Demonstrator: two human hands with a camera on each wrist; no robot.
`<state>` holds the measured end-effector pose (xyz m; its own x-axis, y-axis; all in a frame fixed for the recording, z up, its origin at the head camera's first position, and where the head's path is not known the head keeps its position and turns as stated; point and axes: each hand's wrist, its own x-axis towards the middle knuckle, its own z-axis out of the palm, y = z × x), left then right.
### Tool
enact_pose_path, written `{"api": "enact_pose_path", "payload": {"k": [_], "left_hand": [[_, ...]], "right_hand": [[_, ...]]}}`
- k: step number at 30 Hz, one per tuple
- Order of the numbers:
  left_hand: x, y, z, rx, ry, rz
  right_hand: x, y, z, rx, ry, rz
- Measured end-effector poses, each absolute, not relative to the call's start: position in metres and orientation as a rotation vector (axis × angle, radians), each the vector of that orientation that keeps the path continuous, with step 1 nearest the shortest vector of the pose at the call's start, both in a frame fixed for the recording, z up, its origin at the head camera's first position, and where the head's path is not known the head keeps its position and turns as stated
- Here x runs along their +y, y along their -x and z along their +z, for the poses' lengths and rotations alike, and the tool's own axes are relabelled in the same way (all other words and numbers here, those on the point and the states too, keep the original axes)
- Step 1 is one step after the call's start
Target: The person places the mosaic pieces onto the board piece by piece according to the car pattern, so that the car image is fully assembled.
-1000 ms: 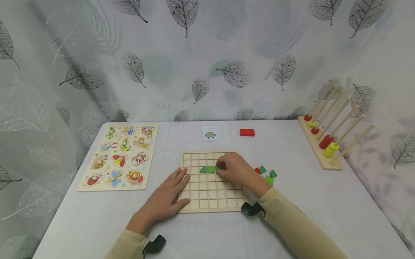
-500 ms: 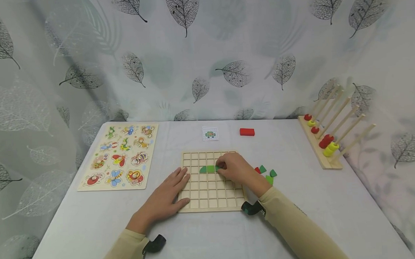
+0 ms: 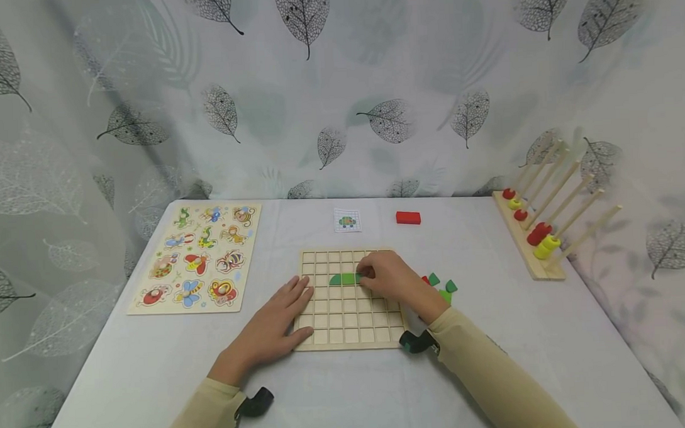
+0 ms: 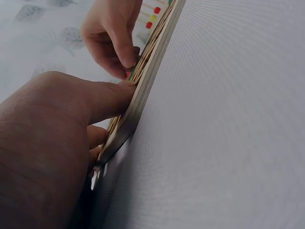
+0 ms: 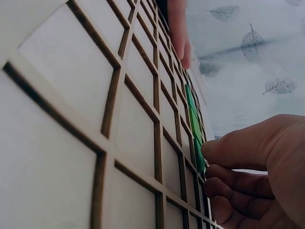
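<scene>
A wooden grid board (image 3: 337, 336) lies flat in front of me in the head view. My left hand (image 3: 273, 326) rests on its left edge with fingers extended; in the left wrist view the thumb (image 4: 112, 98) lies along the board's side. My right hand (image 3: 387, 278) pinches a dark green piece (image 5: 198, 155) at a grid cell in the upper part of the board. Thumb and curled fingers cover much of that piece. Left of it in the same row sit a light green square (image 3: 348, 279) and a dark green rounded piece (image 3: 335, 280).
Loose green pieces (image 3: 451, 286) and a partly hidden red one lie right of the board. Behind it are a picture card (image 3: 347, 221) and a red block (image 3: 408, 218). An insect puzzle (image 3: 197, 263) lies left; a peg stand (image 3: 527, 239) with red and yellow beads stands right.
</scene>
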<state>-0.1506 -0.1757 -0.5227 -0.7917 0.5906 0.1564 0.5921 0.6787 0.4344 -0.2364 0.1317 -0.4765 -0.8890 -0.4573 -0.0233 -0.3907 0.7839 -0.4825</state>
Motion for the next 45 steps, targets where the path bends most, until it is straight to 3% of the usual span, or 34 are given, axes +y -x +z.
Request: {"api": "enact_pose_path", "payload": {"k": [23,45], "left_hand": [[-0.176,0.152,-0.526,-2.845,1.027,-0.772],[-0.176,0.151,-0.526,-2.811,1.024,-0.773]], "right_hand": [[0.162,0.229,-0.450,2.892,0.692,-0.822],[0.204,0.224,-0.427,2.978,0.537,-0.859]]}}
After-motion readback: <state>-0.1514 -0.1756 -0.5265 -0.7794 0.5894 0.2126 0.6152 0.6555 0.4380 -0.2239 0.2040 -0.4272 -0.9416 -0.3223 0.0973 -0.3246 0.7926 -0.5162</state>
